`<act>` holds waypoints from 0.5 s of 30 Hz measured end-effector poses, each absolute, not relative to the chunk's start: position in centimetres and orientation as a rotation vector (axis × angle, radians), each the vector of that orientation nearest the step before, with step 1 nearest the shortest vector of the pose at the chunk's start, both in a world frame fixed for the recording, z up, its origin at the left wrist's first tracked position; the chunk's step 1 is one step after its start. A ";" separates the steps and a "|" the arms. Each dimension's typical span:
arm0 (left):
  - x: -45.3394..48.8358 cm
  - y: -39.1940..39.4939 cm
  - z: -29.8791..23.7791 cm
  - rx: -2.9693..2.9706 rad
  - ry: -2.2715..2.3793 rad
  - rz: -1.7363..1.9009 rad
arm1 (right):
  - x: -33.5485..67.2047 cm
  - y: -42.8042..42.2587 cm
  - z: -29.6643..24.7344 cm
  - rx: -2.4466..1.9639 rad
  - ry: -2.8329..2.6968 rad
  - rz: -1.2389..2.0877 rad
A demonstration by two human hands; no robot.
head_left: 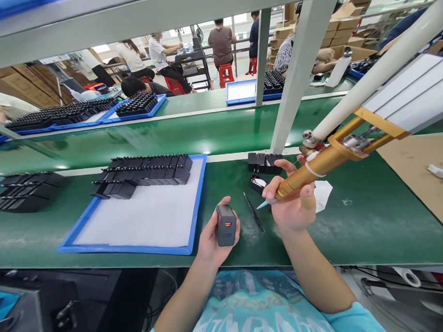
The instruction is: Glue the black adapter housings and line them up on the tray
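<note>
My left hand (pixel 209 241) is closed around a black charger (pixel 226 229), its face with an orange-lined port turned up toward me. In my right hand (pixel 292 209) is a gold glue dispenser (pixel 312 170), held at a slant, its pale blue nozzle (pixel 263 204) pointing down to the left. The tip is apart from the charger. Between the two hands a black pen-like tool (pixel 253 212) lies on the green bench. Behind my right hand sits an opened black case (pixel 257 183) with something white inside, and beyond it a short row of black chargers (pixel 263 163).
A blue tray (pixel 137 249) lined with white holds rows of black chargers (pixel 149 171) at left. More stacked chargers (pixel 29 192) stand at far left. A grey post (pixel 293 71) rises behind the bench. White paper (pixel 322 195) and a cardboard sheet (pixel 418 171) lie right. Co-workers sit beyond.
</note>
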State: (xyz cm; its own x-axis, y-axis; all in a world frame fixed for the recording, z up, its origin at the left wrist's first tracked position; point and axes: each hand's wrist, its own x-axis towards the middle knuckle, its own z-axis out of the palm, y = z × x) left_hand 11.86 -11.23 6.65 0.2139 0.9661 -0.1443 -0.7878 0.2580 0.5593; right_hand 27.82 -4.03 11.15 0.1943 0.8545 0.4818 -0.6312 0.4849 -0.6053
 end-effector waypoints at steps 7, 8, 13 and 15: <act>11.9 -11.3 6.4 0.722 0.467 1.359 | 27.8 -4.0 11.2 -0.343 -0.881 1.048; 11.8 -11.4 6.2 0.747 0.465 1.367 | 27.8 -4.0 11.2 -0.343 -0.882 1.047; 11.0 -11.4 5.5 0.794 0.509 1.375 | 27.9 -4.1 11.1 -0.340 -0.881 1.057; 10.8 -11.4 5.4 0.740 0.595 1.385 | 28.0 -4.1 11.1 -0.341 -0.877 1.061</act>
State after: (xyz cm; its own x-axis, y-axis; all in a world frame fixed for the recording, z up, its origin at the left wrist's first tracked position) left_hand 10.76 -11.41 5.43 0.1071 0.9930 0.0507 -0.6468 0.0308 0.7621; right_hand 27.99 -4.06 11.08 0.2010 0.8656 0.4586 -0.6130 0.4763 -0.6304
